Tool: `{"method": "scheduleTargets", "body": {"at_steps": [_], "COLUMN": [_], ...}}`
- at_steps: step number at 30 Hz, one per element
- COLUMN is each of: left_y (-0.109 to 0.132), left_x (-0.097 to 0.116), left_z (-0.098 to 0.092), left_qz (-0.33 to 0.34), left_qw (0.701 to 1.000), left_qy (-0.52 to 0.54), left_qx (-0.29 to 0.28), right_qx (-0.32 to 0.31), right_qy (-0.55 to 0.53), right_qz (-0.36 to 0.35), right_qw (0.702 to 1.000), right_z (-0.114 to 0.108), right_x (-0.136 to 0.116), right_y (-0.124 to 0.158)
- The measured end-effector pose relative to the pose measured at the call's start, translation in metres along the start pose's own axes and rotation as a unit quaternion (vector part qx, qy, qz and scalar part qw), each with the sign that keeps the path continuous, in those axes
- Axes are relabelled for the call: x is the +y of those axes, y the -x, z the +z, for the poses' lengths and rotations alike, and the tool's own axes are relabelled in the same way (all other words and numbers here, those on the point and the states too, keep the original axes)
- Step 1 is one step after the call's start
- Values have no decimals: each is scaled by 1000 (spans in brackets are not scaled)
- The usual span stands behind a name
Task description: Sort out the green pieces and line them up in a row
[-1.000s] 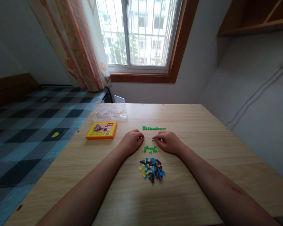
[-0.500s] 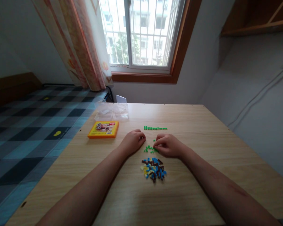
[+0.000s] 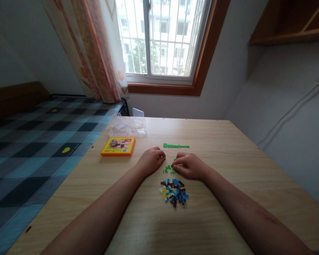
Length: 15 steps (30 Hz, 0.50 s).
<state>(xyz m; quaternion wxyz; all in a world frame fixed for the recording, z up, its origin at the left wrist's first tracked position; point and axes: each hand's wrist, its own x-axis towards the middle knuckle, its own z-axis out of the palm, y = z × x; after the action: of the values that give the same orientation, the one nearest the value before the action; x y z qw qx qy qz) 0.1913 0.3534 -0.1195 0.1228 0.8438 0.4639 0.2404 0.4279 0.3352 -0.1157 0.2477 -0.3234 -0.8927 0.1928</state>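
Forearms, bare, reach in from the two bottom corners over a pale wooden table (image 3: 215, 212), where small building pieces lie between the hands. The right hand (image 3: 190, 165) has its fingers bent and drawn close together, the tips at the edge of a scatter of loose green pieces (image 3: 167, 169); whether a piece is pinched there, I cannot tell. The left hand (image 3: 151, 161) rests just across from it, loosely curled, thumb near the forefinger; what it may hold is hidden. Beyond both hands, a neat row of green pieces (image 3: 172, 146) runs sideways, taller at its left end. Nearer the viewer than the green scatter sits a mixed heap of brown, blue and yellow pieces (image 3: 175, 191). To the left lies a flat yellow-orange box (image 3: 118, 147), with clear plastic containers (image 3: 127, 126) just behind it. A barred window (image 3: 170, 42) lights the scene.
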Motion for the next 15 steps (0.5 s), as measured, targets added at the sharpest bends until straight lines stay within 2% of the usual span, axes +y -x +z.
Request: {"method": "scheduleTargets", "body": {"at_steps": [7, 15], "left_y": [-1, 0], "left_x": [-1, 0], "left_z": [2, 0], "left_qz": [2, -8], "left_qw": [1000, 1000], "left_qy": [-11, -1], "left_qx": [-3, 0], "right_qx": [51, 63], "right_qy": [47, 39], "right_qz": [32, 42], "right_qw": [997, 996], "right_z": [0, 1], "right_x": [16, 18], "right_y": [-1, -2]}}
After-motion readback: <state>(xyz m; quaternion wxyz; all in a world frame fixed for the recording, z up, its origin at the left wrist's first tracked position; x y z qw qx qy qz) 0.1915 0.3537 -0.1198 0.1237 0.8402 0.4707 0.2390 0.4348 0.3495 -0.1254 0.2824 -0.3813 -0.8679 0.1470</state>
